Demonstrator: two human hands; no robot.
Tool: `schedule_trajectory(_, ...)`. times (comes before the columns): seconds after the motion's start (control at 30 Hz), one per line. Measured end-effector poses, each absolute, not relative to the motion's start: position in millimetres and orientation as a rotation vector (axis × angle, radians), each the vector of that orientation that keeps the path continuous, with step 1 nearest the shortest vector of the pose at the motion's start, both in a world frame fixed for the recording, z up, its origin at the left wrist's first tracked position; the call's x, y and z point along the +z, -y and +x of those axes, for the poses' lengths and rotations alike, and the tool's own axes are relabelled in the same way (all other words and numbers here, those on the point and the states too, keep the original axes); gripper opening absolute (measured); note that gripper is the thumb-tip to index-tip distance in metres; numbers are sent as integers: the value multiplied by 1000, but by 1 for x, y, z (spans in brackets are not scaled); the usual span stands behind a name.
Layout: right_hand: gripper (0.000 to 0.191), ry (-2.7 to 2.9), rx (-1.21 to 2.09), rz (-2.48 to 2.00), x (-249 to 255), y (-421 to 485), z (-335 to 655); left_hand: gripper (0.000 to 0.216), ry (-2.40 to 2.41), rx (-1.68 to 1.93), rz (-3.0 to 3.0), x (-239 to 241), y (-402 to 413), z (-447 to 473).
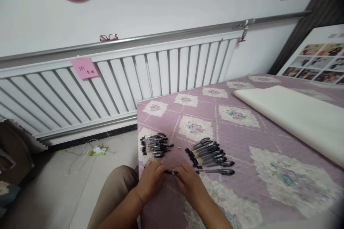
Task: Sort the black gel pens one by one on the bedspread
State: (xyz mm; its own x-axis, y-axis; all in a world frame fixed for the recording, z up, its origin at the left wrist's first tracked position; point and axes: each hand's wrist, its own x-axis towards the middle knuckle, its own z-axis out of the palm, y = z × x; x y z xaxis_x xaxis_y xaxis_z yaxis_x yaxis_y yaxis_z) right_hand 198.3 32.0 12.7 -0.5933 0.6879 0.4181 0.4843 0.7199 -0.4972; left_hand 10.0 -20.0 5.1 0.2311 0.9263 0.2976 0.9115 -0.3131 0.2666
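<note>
Both of my hands meet low in the head view, over the bed edge, with a black-tipped pen [171, 172] between them. My left hand [152, 177] is closed on one end of it, and my right hand [189, 179] pinches the other end. Beyond my left hand lies a pile of dark pens [155, 145]. Beyond my right hand, several clear-barrelled pens with black caps [212, 153] lie fanned side by side, and the nearest one [227, 172] sits close to my fingers. A tiny light-coloured piece [179, 147] rests between the two groups.
A purple patterned bedspread [199, 109] covers the surface, with a folded cream sheet [295, 114] at the right. A white radiator [150, 71] stands behind, bearing a pink note [84, 68]. Glasses [109, 37] sit above it. A power strip [98, 151] with cables lies on the floor.
</note>
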Motion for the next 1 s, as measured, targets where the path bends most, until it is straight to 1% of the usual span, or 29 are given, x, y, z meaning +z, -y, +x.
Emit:
schedule_trajectory(0.27,19,2314,468,-888,16,-33,197,11,-1777,772,2489,-2,20,8)
schedule_trajectory(0.47,9,2363,405,-935,14,-32,194,11,-1774,779,2492,-4,20,8)
schedule_trajectory(0.67,13,2378,295,-1053,7,-31,190,12,-1749,810,2498,-5,22,7)
schedule_trajectory(0.77,5,2355,314,-1078,10,-30,192,14,-1741,847,2491,-3,22,7)
schedule_trajectory(0.8,6,2341,330,-1074,12,-30,192,14,-1738,857,2489,-3,22,6)
schedule_trajectory(0.9,17,2321,366,-1032,15,-28,194,16,-1729,883,2496,-3,22,6)
schedule_trajectory(1.0,13,2336,346,-1020,15,-26,193,17,-1723,889,2509,-4,21,6)
